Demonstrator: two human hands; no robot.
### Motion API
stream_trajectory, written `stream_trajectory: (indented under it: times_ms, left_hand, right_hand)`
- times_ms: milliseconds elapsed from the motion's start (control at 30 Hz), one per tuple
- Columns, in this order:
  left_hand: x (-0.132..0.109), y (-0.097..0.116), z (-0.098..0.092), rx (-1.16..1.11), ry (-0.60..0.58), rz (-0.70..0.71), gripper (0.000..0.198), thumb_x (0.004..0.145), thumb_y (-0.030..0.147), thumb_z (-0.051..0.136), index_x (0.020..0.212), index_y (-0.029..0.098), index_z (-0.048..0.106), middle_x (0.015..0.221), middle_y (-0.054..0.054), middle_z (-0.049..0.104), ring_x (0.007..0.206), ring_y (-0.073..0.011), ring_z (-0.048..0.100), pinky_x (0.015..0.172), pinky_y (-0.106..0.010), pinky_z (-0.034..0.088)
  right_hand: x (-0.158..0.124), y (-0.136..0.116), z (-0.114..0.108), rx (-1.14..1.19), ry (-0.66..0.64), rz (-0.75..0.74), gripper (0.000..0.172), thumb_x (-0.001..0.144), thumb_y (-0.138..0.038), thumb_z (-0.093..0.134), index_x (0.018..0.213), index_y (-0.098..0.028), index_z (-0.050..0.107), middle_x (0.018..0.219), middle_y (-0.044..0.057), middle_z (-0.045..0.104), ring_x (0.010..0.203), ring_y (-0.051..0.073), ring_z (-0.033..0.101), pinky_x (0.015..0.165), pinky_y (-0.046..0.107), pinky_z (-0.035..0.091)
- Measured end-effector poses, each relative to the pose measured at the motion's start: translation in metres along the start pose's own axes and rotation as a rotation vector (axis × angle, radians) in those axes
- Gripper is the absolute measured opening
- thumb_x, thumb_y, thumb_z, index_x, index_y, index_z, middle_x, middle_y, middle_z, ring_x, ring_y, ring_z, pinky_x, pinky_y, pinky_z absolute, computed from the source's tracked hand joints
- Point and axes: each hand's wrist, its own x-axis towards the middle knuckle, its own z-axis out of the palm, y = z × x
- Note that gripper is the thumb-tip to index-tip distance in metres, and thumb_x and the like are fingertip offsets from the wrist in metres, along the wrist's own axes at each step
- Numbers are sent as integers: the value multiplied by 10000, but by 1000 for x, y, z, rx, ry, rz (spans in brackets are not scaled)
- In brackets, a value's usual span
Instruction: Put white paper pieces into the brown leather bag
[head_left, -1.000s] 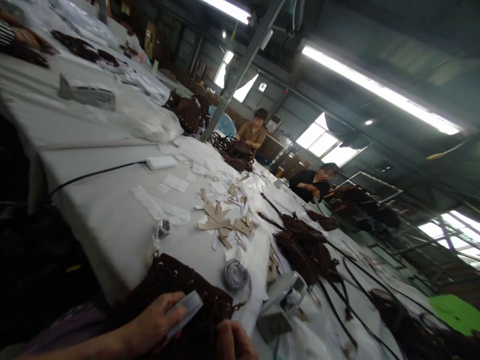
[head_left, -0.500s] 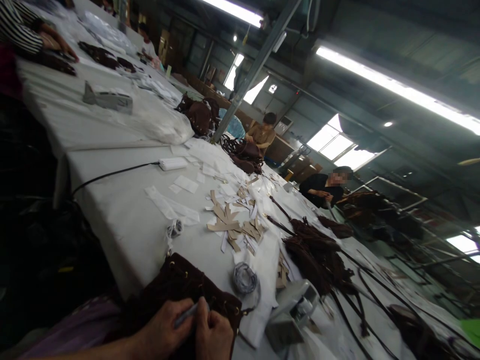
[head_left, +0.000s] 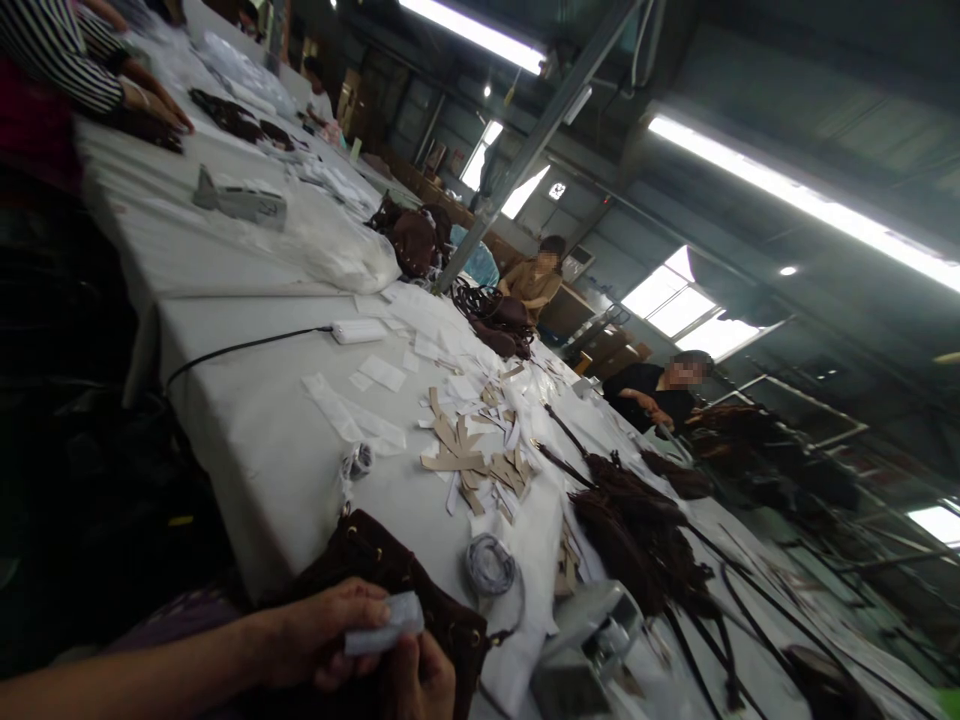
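Note:
At the bottom edge my left hand [head_left: 330, 630] pinches a small pale, translucent strip [head_left: 385, 624] between thumb and fingers. My right hand [head_left: 421, 680] is just under it, fingers curled, touching the strip's lower side. Both hands are over a dark brown suede bag with metal eyelets [head_left: 375, 560] that hangs over the near edge of the white-covered table [head_left: 255, 440].
On the table lie a grey coil of cord [head_left: 489, 564], tan cardboard cutouts [head_left: 465, 462], white paper strips, a white power strip [head_left: 358, 330], a grey tool [head_left: 592, 630] and brown fringed pieces [head_left: 637, 520]. Two people sit across at the right; a striped sleeve [head_left: 52, 50] works at far left.
The view has tilted slightly left. The strip, held edge-on between both hands half a second ago, is now turned flat in my left hand, with my right hand lower.

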Motion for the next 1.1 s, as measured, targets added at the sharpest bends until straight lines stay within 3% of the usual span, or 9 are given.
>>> stream_trajectory:
  times_ms: [167,367,467,600,700,767,900,1000,1100]
  left_hand:
    - [2,-1,-6,-54,-24,-60,422,735,563,653,861,167,578,558,27,550,355,-37,294,305,-141,174]
    - [2,-4,-4,1,-26,-25,441,753,586,639,886,171,568,551,27,557,350,-42,312,299,-143,220]
    - [3,-7,0,84,-11,61,473,770,609,611,903,157,572,546,29,557,333,-42,326,294,-148,256]
    - [7,-12,4,262,52,171,481,802,612,583,903,142,570,578,31,563,346,-44,378,316,-150,303]
    - [9,-16,4,340,103,157,458,792,584,619,871,136,575,586,31,559,390,-59,429,342,-151,331]
    - [10,-20,3,297,124,148,435,773,551,658,849,131,578,595,26,568,410,-64,450,364,-158,358]
    - [10,-30,4,79,145,148,404,720,475,728,865,134,568,678,5,623,479,-74,510,449,-182,440]
    - [9,-38,4,45,237,140,410,686,478,733,839,149,541,648,6,627,469,-82,512,434,-184,429]
    - [10,-44,5,129,310,169,419,669,528,703,756,171,502,552,22,595,396,-85,476,368,-178,372]
  right_hand:
    - [-3,4,0,29,4,15,567,719,-705,587,662,-143,637,444,-65,383,393,55,279,398,199,185]
    - [-1,13,1,65,27,20,519,727,-643,635,621,-136,621,463,-51,421,421,57,324,415,190,224]
    - [0,14,-1,117,91,33,504,716,-646,645,647,-147,637,468,-40,462,425,69,355,406,192,270]
    - [0,12,1,235,122,154,538,779,-682,532,602,-177,578,417,-47,433,346,72,340,340,198,266]
    - [3,14,7,305,173,124,523,698,-685,637,670,-163,611,475,-26,534,392,85,432,377,198,342]
    - [8,18,10,390,189,134,537,631,-671,711,720,-146,634,498,-23,566,410,84,451,396,198,363]
    - [15,29,12,503,173,188,513,633,-623,749,747,-132,651,520,-11,611,444,90,496,420,191,385]
    - [14,34,16,484,156,162,488,654,-609,743,742,-139,646,533,-12,621,443,85,493,416,185,369]
    - [8,29,4,318,158,142,523,693,-674,661,706,-152,635,431,-50,521,341,63,385,349,186,270]
